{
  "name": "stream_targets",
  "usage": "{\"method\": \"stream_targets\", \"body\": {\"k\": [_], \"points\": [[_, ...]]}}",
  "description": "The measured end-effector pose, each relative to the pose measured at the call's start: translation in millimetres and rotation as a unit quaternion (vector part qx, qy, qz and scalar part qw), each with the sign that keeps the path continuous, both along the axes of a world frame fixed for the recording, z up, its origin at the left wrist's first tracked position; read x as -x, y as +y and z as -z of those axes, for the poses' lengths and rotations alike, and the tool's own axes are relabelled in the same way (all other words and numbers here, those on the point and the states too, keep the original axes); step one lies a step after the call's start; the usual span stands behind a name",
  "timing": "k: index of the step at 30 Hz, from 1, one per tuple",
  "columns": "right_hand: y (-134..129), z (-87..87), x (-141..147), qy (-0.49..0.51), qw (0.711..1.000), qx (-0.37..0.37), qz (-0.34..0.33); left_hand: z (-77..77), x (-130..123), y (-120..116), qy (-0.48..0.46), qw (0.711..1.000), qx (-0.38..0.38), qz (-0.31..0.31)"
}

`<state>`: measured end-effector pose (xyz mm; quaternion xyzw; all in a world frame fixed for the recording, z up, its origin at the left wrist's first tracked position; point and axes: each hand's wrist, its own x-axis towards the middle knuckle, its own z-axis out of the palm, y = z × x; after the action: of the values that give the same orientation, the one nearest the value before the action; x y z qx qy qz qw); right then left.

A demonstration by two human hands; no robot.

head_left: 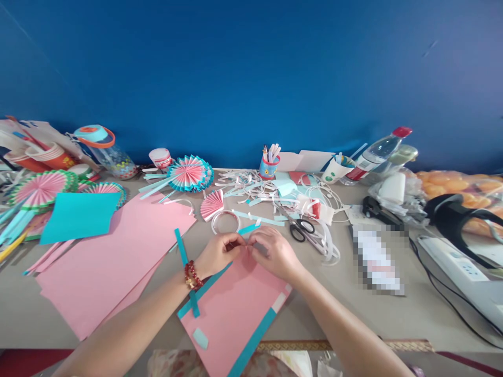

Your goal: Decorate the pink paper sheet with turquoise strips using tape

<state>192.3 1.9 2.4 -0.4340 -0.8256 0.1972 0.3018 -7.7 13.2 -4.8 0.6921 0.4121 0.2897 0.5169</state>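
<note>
Open grey tabletop [334,277] right of the right hand [277,254], scissors [299,225] blocking just beyond, pink sheets [113,256] crowding left, tangled strips [245,182] behind.

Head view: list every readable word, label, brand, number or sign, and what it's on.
No text can be read.
Bottle label: too blurred.
Red paper cups: markings too blurred.
Pen cup: print too small.
Pixelated item: masked, unreadable.
</note>
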Motion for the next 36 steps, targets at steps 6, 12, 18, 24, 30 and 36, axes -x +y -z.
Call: {"method": "stream_targets", "body": {"k": [6,12,18,24,30,36], "points": [[-1,-4.1,2,0.009,1.000,0.009,0.005,1.3,-1,1,0.001,1.000,-0.005,-0.002],[13,-4.8,-23,0.029,0.993,0.014,0.111,9.4,3,2,-0.002,1.000,0.001,-0.020],[27,-1.4,-52,-0.020,0.974,0.040,0.220,8.7,5,3,-0.002,1.000,-0.008,-0.023],[19,-6.2,-34,-0.014,0.982,0.099,0.160,-5.2,3,4,0.014,0.999,-0.039,-0.035],[13,-1.5,-22,0.010,0.980,0.195,-0.040,-23.2,16,14,0.030,0.993,-0.090,-0.070],[24,15.1,-32,0.025,0.980,0.198,-0.002,-24.0,97,-5,0.267,0.900,-0.329,0.103]]}}
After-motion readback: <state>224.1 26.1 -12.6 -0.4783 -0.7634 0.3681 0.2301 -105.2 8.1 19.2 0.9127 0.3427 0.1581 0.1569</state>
